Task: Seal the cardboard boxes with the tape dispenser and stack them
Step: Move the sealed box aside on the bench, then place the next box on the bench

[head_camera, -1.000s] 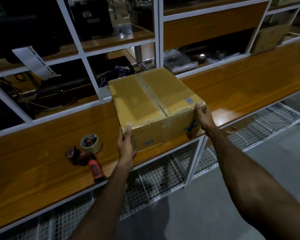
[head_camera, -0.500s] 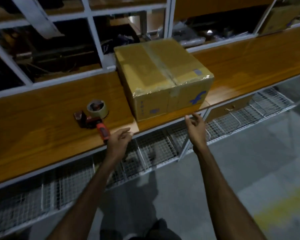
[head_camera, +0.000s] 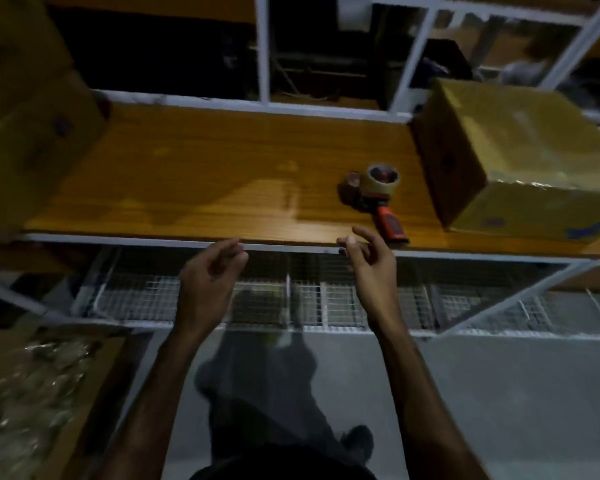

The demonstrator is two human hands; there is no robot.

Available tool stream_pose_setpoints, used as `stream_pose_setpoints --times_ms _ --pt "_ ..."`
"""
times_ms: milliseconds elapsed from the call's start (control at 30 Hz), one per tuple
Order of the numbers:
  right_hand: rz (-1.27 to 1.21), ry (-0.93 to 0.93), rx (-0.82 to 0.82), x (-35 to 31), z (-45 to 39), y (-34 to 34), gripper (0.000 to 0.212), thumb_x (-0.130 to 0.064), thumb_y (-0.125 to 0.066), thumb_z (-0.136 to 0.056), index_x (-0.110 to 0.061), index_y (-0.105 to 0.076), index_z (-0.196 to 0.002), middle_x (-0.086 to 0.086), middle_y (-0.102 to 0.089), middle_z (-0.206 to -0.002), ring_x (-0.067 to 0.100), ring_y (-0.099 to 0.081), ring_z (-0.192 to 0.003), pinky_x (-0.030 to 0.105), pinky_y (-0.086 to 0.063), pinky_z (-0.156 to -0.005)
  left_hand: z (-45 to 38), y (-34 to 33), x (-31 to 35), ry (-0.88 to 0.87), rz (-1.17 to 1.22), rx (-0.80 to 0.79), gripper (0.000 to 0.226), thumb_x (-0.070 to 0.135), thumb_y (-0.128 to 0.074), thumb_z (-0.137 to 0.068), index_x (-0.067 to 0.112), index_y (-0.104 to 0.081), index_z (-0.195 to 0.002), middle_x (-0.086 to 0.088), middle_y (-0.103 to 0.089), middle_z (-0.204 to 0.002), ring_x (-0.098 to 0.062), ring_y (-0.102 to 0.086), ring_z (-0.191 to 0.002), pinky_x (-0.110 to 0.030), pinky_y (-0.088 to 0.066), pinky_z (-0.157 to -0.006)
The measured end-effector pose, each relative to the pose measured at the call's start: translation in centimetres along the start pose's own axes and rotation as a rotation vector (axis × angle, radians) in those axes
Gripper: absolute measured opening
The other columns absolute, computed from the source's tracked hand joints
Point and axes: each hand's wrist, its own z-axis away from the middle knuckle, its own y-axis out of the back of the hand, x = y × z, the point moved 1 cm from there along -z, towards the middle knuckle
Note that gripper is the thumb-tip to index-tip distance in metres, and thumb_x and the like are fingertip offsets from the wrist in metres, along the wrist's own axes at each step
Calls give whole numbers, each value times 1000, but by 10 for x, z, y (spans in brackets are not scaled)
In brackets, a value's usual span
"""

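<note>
A taped cardboard box (head_camera: 520,161) stands on the wooden shelf (head_camera: 201,181) at the right. Just left of it lies the tape dispenser (head_camera: 378,199), red handle toward me, tape roll on top. Another cardboard box (head_camera: 25,133) stands at the left end of the shelf. My left hand (head_camera: 212,275) and my right hand (head_camera: 368,258) hang in front of the shelf's front edge with loosely curled fingers, holding nothing. My right hand is a little below and left of the dispenser handle, not touching it.
White metal racking (head_camera: 264,53) rises behind the shelf, with dark clutter in its bays. Wire mesh trays (head_camera: 326,299) run below the shelf. An open carton with crumpled plastic (head_camera: 32,393) sits on the grey floor at lower left. My legs and a shoe show below.
Both hands let go of the taped box and drew back from it. My view has swung left, so the box now sits at the right and the left box has come into sight.
</note>
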Motion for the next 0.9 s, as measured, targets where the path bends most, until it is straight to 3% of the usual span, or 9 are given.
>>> stream_pose_setpoints --times_ms 200,300,533,700,800,900 --pt "-6 142 -256 -51 5 -165 31 -32 -63 -107 -23 -60 -136 -6 -77 -115 10 -72 -113 39 -58 -99 -5 153 -16 -10 66 253 47 40 -72 -96 17 -67 -137 5 -74 -125 -9 -69 -118 -34 -56 -97" --pt "34 219 -379 -76 3 -237 32 -36 -60 -108 -27 -57 -139 -2 -74 -119 9 -71 -112 37 -60 -98 -8 210 -14 -13 60 327 39 32 -71 -100 23 -67 -138 7 -73 -125 -5 -68 -116 -30 -56 -95" --pt "91 474 -500 -124 -42 -368 37 -37 -57 -109 -22 -56 -143 -5 -73 -120 6 -70 -111 25 -58 -89 -46 287 -9 -58 32 520 40 27 -68 -102 21 -64 -142 8 -72 -126 3 -64 -114 -8 -50 -84" --pt "68 537 -516 -156 -103 -453 31 -36 -58 -110 -22 -60 -137 -2 -72 -121 4 -68 -109 20 -56 -85 -98 321 -12 -66 -23 647 42 32 -67 -103 25 -63 -144 11 -70 -128 1 -64 -115 -19 -54 -91" --pt "74 542 -533 -173 -151 -501 36 -42 -59 -109 -23 -61 -139 -1 -71 -126 11 -68 -115 35 -58 -93 -139 335 -17 -62 -89 762 43 33 -67 -103 29 -62 -145 12 -67 -133 -1 -62 -117 -5 -48 -81" --pt "137 553 -565 -191 -206 -544 45 -48 -59 -107 -21 -60 -142 -2 -69 -129 13 -68 -116 45 -60 -98 -174 344 -23 -42 -152 972 36 34 -68 -102 26 -67 -137 4 -66 -130 -8 -59 -117 -2 -42 -75"
